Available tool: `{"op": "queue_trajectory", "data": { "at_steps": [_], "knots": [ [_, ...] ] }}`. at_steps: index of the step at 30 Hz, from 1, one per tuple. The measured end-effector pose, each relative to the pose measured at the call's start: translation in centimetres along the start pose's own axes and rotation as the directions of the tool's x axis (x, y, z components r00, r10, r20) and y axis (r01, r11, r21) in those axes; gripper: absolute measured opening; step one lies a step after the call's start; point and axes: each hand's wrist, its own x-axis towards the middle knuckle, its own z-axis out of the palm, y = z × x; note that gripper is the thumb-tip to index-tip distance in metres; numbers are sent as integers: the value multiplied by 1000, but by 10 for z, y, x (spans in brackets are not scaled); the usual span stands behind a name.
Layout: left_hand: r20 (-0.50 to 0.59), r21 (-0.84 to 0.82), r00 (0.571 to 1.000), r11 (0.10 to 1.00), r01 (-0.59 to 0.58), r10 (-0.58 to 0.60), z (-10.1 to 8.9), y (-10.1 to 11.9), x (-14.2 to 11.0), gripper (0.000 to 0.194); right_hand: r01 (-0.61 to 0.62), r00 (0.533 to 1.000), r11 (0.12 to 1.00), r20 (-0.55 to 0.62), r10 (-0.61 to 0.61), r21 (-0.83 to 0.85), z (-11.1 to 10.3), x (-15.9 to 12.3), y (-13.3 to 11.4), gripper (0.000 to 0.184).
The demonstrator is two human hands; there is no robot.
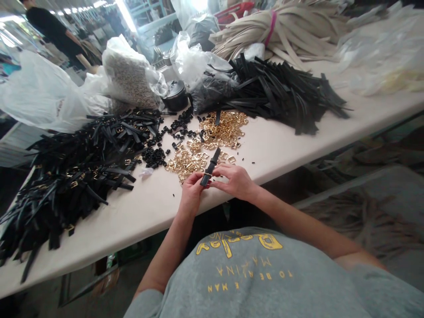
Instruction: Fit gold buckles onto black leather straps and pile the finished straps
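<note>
A short black strap (pixel 211 165) stands tilted over the near table edge, pinched at its lower end by both hands. My left hand (pixel 191 191) grips it from the left with curled fingers. My right hand (pixel 234 179) closes on it from the right, fingertips at the strap's lower end. Just beyond lies a heap of gold buckles (pixel 212 139), and small black loops (pixel 155 157) are scattered to its left.
A large pile of black straps with buckles (pixel 73 172) covers the left of the white table (pixel 281 150). More black strips (pixel 281 90), beige strips (pixel 281 31) and plastic bags (pixel 132 75) lie behind. A person in black (pixel 53 28) stands far left.
</note>
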Motion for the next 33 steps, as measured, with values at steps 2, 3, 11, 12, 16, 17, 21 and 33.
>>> {"op": "queue_trajectory", "data": {
  "at_steps": [2, 3, 11, 12, 16, 17, 21, 33],
  "knots": [
    [5, -18, 1000, 1000, -1, 1, 6, -2, -1, 25, -64, 997, 990, -31, 68, 127, 7, -4, 1, 24],
    [3, -17, 1000, 1000, 0, 0, 9, -3, -1, 25, -98, 992, 976, -56, 111, 196, 10, -5, 2, 25],
    [4, 96, 998, 993, -61, 61, 22, -6, -1, 27, -299, 917, 679, 7, 398, 670, 22, 1, 1, 33],
    [7, 108, 998, 992, -65, 64, 23, -7, -1, 28, -311, 910, 652, 19, 414, 692, 23, 2, 0, 32],
    [78, 186, 995, 979, -83, 69, 13, -4, 1, 27, -302, 908, 629, 16, 418, 716, 25, 5, 0, 27],
    [90, 218, 992, 970, -110, 93, 6, 0, 3, 26, -292, 910, 632, 5, 414, 717, 25, 5, 1, 26],
    [1, 512, 934, 802, -307, 358, -47, 33, 22, 14, -285, 901, 614, -13, 434, 736, 27, 5, 9, 29],
    [264, 958, 917, -190, -214, 298, -132, 85, 95, 13, -330, 898, 587, 56, 435, 739, 30, 2, 11, 36]
  ]
}}
